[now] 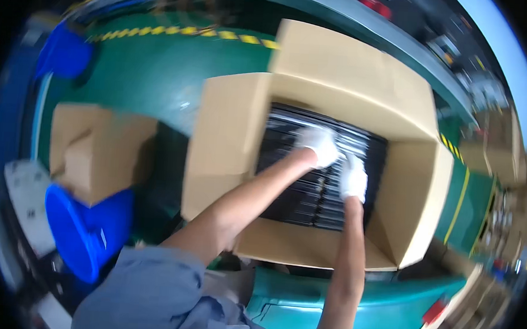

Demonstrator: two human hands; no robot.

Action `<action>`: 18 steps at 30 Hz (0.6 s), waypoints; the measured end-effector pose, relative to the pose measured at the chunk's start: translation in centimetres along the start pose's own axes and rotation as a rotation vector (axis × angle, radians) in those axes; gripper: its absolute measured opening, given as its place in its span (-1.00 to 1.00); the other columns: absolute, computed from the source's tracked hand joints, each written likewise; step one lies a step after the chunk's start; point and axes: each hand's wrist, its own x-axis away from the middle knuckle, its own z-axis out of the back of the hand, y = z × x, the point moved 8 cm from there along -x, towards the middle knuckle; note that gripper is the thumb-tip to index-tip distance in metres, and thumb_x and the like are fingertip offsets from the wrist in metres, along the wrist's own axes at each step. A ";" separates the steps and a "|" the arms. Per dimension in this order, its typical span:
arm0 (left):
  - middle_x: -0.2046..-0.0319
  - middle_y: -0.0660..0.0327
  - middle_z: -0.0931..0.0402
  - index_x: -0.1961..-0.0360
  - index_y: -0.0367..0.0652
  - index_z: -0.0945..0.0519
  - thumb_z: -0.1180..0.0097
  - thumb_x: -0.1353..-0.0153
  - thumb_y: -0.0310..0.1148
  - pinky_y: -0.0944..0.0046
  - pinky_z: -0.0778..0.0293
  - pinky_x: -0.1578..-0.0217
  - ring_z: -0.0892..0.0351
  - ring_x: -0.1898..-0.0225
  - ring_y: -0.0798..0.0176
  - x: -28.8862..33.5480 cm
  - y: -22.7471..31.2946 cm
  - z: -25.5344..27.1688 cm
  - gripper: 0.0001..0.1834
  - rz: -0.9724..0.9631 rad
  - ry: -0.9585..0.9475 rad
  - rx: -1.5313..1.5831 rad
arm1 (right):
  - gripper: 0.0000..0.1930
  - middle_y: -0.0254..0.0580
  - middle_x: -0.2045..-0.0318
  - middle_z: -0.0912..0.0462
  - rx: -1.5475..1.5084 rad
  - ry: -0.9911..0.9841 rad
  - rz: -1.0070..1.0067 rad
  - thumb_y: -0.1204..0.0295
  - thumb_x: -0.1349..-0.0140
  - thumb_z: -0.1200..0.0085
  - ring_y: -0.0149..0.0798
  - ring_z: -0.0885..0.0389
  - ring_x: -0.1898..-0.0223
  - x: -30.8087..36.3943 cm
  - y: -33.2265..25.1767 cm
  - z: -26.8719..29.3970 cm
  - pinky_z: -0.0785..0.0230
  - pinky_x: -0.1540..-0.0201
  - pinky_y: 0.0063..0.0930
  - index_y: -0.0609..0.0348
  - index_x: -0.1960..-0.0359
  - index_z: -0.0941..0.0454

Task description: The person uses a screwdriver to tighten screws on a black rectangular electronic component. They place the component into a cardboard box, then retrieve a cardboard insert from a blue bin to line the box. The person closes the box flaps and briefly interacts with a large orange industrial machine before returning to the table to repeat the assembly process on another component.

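Observation:
A large open cardboard box (225, 141) stands in front of me with its flaps folded outward. Inside it lie black, slatted-looking pieces (295, 196) in rows, their exact kind blurred. Both of my hands wear white gloves and reach down into the box. My left hand (318, 145) is over the upper middle of the black pieces, seemingly touching them. Close to its right, my right hand (353, 177) points away from me over the same pieces. Motion blur hides the fingers of both hands, so I cannot see whether they grip anything.
To the left, a smaller cardboard box (104, 149) rests on or beside a blue bin (75, 231). Another blue bin (65, 53) stands farther off. A grey bench edge (345, 12) runs behind the big box. A teal surface (351, 311) lies nearest me, with cartons (500, 149) at the right.

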 end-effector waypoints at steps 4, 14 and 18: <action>-0.02 -0.01 -0.61 -0.20 -0.28 -0.51 -0.02 -0.40 -0.26 0.22 -0.51 -0.07 -0.60 -0.05 0.17 12.7 6.3 9.2 -0.57 -0.705 -0.247 0.689 | -0.70 0.16 0.19 -0.68 0.046 -0.069 0.369 0.34 -0.34 -0.01 0.19 -0.65 0.12 4.4 1.3 -0.5 -0.48 0.04 -0.11 0.24 0.00 -0.57; 0.09 0.07 -0.65 -0.07 -0.37 -0.55 0.04 -0.43 -0.38 0.38 -0.53 0.08 -0.66 0.13 0.31 36.6 -40.4 25.2 -0.68 0.185 0.457 1.235 | -0.76 -0.02 0.09 -0.70 0.276 -0.333 0.196 0.32 -0.32 -0.11 0.01 -0.66 0.03 16.9 -7.7 10.0 -0.47 -0.09 -0.21 0.13 0.08 -0.69; 0.12 0.06 -0.67 0.11 -0.09 -0.71 -0.01 -0.25 -0.34 0.12 -0.52 -0.02 -0.65 0.03 0.03 47.7 -62.1 25.8 -0.71 0.728 0.987 0.291 | -0.73 0.00 0.05 -0.68 0.369 -0.329 0.133 0.28 -0.35 -0.06 0.02 -0.63 -0.01 20.2 -10.7 13.3 -0.45 -0.12 -0.18 0.12 0.05 -0.68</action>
